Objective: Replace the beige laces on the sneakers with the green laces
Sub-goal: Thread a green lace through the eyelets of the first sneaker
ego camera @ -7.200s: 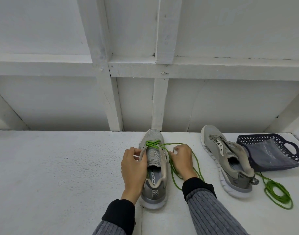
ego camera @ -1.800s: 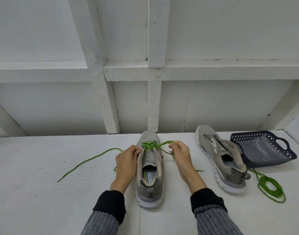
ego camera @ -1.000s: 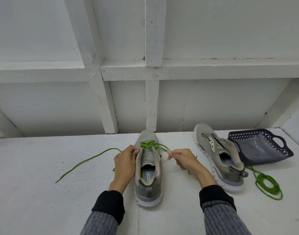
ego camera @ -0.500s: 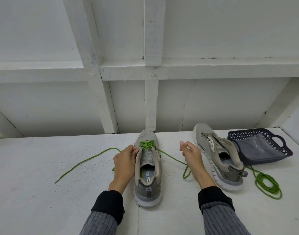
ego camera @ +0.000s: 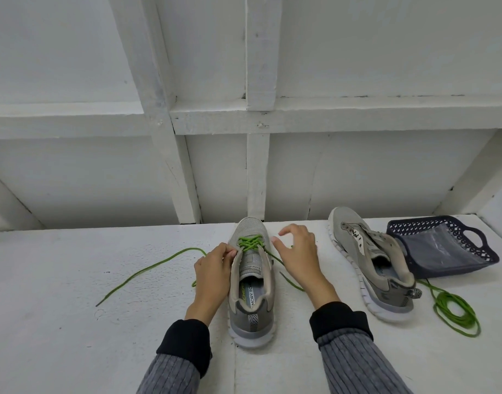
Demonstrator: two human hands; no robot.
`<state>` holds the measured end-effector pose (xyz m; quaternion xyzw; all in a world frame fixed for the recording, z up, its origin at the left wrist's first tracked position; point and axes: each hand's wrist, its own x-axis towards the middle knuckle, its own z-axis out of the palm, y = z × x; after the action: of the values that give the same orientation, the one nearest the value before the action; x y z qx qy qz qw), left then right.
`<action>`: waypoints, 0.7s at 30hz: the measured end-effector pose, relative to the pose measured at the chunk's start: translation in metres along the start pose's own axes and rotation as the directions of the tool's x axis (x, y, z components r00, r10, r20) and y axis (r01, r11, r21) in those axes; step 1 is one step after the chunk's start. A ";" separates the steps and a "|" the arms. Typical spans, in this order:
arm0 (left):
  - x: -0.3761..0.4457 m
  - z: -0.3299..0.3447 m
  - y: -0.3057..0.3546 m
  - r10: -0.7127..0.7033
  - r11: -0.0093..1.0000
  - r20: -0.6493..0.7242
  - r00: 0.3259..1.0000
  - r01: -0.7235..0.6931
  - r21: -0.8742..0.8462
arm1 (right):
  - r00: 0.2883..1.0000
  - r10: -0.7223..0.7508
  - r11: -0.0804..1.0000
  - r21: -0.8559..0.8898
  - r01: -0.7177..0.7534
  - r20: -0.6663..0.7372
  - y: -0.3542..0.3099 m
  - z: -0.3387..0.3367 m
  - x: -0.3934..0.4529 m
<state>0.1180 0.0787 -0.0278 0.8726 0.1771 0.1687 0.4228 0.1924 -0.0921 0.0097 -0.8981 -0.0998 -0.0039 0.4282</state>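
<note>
A grey sneaker (ego camera: pixel 251 282) stands heel toward me in the middle, with a green lace (ego camera: pixel 251 242) crossed through its front eyelets. My left hand (ego camera: pixel 212 275) pinches the sneaker's left eyelet flap. One lace end (ego camera: pixel 147 273) trails left across the surface. My right hand (ego camera: pixel 298 258) hovers just right of the sneaker with fingers spread and holds nothing; the other lace end (ego camera: pixel 289 280) lies under it. A second grey sneaker (ego camera: pixel 369 260) rests to the right, with no lace showing. A coiled green lace (ego camera: pixel 454 312) lies beside its heel.
A dark blue perforated basket (ego camera: pixel 414 222) with a clear plastic bag inside is tipped against the second sneaker at the far right. The white wall with wooden framing (ego camera: pixel 258 177) rises right behind the sneakers' toes. White surface (ego camera: pixel 59 308) stretches left.
My right hand pulled the right lace end out to the side, then let it go and came back toward the sneaker. My left hand stayed on the left flap.
</note>
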 end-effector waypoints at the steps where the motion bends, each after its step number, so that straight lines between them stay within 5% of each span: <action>1: 0.000 0.000 0.000 -0.004 1.000 0.000 1.000 0.004 -0.003 | 0.999 0.001 0.998 0.068 -0.004 0.052 -0.008 0.003 0.003; 4: 0.000 0.000 0.000 -0.004 1.000 -0.006 1.000 0.004 0.001 | 0.977 0.062 0.989 0.117 -0.087 0.204 -0.023 0.012 0.012; 11: 0.000 0.001 0.000 0.011 1.000 -0.015 1.000 -0.011 -0.008 | 0.967 0.142 0.990 -0.004 -0.144 0.210 -0.030 0.015 0.021; 16: 0.000 0.001 0.001 0.023 1.000 -0.016 1.000 -0.023 0.002 | 0.896 0.175 0.872 0.359 -0.333 0.407 -0.040 0.011 0.014; 21: -0.001 0.001 0.001 0.024 1.000 -0.021 0.999 -0.024 0.006 | 0.976 0.065 0.833 0.528 -0.168 0.209 -0.063 -0.012 0.016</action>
<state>0.1178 0.0768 -0.0275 0.8740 0.1717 0.1824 0.4164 0.1973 -0.0599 0.0670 -0.7412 -0.0805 0.1328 0.6531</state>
